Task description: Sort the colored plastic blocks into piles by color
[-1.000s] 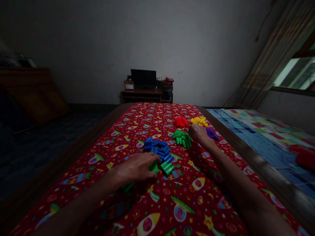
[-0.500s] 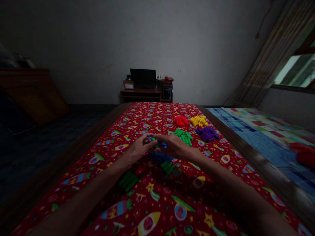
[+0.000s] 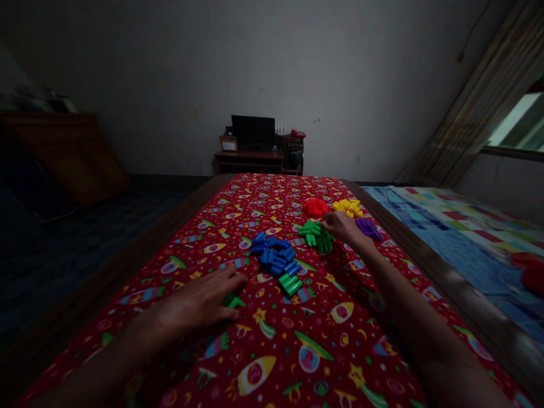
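My left hand point(image 3: 208, 297) reaches low over the cloth, fingers and thumb apart around a green plastic piece point(image 3: 232, 301) that it partly hides. My right hand point(image 3: 343, 228) is at the right edge of the green pile point(image 3: 312, 231), its fingers pressed together; anything in their tips is hidden. Between the hands lies a loose pile of blue plastic pieces point(image 3: 272, 258). A separate group of joined green pieces point(image 3: 290, 284) rests just in front of the blue ones.
Beyond my right hand are a red pile point(image 3: 315, 207), a yellow pile point(image 3: 347, 208) and a purple pile point(image 3: 369, 229), partly covered by the hand. A patterned red cloth point(image 3: 255, 343) covers the table. A monitor point(image 3: 254, 132) stands by the far wall.
My hands were together above the blue pile with a green piece between them. They have parted: the left came down nearer me, the right went out to the green pile.
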A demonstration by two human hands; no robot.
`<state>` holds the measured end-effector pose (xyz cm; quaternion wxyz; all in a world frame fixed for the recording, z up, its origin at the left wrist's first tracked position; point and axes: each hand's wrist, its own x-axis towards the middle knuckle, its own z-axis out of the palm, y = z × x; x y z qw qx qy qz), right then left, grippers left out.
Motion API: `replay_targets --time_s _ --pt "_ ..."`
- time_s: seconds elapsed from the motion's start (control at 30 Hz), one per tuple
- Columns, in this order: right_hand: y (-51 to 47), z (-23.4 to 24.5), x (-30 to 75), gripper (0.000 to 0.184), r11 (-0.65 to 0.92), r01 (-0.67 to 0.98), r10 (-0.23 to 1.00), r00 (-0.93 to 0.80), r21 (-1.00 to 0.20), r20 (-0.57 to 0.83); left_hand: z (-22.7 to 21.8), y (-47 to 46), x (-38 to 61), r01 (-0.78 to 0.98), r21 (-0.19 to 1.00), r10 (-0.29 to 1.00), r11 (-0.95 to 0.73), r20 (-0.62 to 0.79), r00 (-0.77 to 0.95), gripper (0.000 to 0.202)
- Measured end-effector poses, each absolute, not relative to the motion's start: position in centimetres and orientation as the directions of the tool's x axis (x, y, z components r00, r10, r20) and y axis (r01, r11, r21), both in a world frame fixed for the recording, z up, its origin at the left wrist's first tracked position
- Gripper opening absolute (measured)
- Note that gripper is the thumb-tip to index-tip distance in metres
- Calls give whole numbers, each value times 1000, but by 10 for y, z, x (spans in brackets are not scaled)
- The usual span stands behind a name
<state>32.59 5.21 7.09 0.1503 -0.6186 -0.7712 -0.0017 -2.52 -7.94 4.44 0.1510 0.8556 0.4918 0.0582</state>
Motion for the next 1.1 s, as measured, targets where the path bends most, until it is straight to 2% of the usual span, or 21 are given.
replay_targets --time_s 0.07,0.13,0.23,0.3,0.33,0.43,0.5,0.53,0.6,0.67,0.7,0.77,0.83,0.93,1.03,1.1 --pt "47 76 321 28 167 976 952 -124 -137 280 34 -83 -28 814 347 866 -466 -8 500 41" --pt "40 84 313 29 198 968 945 -147 -155 293 35 -79 -22 788 439 886 -431 40 462 45" --pt "22 96 294 30 465 811 881 -387 -355 272 49 -62 4 663 679 936 -317 112 333 62" --pt "6 100 276 33 637 577 758 -587 -511 283 57 -48 26 511 830 966 -223 117 232 71" --pt "-2 101 267 37 690 467 686 -665 -553 296 58 -41 37 431 883 975 -185 111 192 74" --pt "-15 95 248 40 783 313 546 -760 -537 353 53 -22 64 244 957 979 -158 120 163 73" --pt "-10 89 248 31 791 347 567 -726 -504 389 47 -16 74 190 964 972 -188 155 178 67" --pt "-3 87 252 26 776 387 601 -692 -498 400 44 -16 77 211 953 966 -220 183 182 64" --pt "14 84 269 19 726 488 680 -612 -484 402 41 -21 78 361 869 939 -338 287 190 54" --pt "31 84 289 20 669 590 743 -544 -451 389 40 -32 77 538 664 855 -519 392 341 42" --pt "37 85 298 22 643 634 766 -530 -430 364 39 -39 77 581 536 790 -612 397 467 35" --pt "46 84 311 26 602 697 799 -534 -391 277 37 -51 78 579 327 663 -747 310 681 25" --pt "48 80 315 27 576 732 813 -557 -364 169 33 -60 81 574 215 612 -790 220 760 23" --pt "47 71 312 19 535 789 843 -524 -303 125 31 -65 85 598 172 622 -783 198 757 25" --pt "45 66 308 22 470 851 875 -414 -234 252 31 -62 85 615 189 644 -765 205 737 29" --pt "42 71 305 23 465 855 867 -386 -231 315 31 -57 82 643 233 684 -730 239 690 35"
